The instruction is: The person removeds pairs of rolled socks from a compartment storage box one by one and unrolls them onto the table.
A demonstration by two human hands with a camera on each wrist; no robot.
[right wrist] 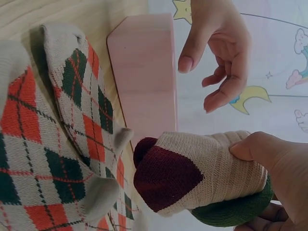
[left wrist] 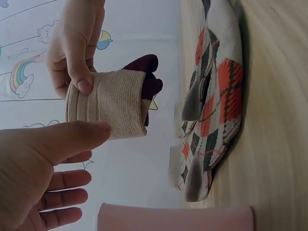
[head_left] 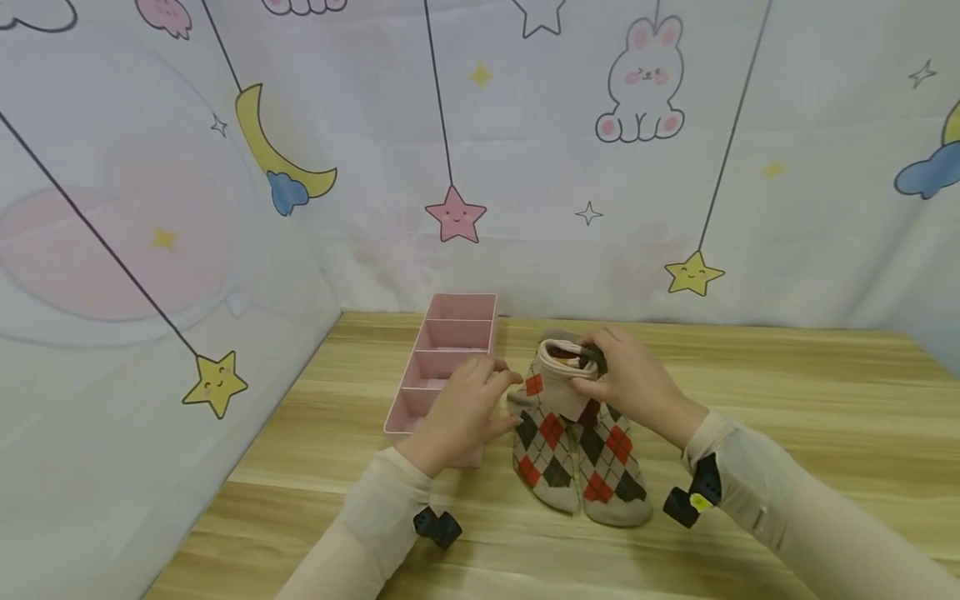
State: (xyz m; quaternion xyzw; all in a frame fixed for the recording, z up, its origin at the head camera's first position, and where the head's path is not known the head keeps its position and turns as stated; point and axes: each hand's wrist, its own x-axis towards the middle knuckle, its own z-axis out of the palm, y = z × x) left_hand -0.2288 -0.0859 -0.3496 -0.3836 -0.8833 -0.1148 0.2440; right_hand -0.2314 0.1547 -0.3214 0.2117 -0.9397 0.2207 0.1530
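My right hand (head_left: 633, 379) grips a rolled sock bundle (head_left: 562, 367), beige ribbed with maroon and green patches (right wrist: 202, 178), thumb pressed on its cuff. It hangs just above the far end of an argyle sock pair (head_left: 577, 454) lying flat on the wooden table (head_left: 787, 400). My left hand (head_left: 465, 408) hovers left of the bundle, fingers relaxed and holding nothing. In the right wrist view the left hand (right wrist: 221, 53) is clearly apart from the roll. In the left wrist view its thumb (left wrist: 77, 137) is close under the bundle (left wrist: 108, 106).
A pink divided tray (head_left: 457, 308) with several compartments lies left of the socks, partly under my left hand. Cartoon-print cloth walls (head_left: 637, 167) enclose the table at the back and left. Bare wood lies to the right and front.
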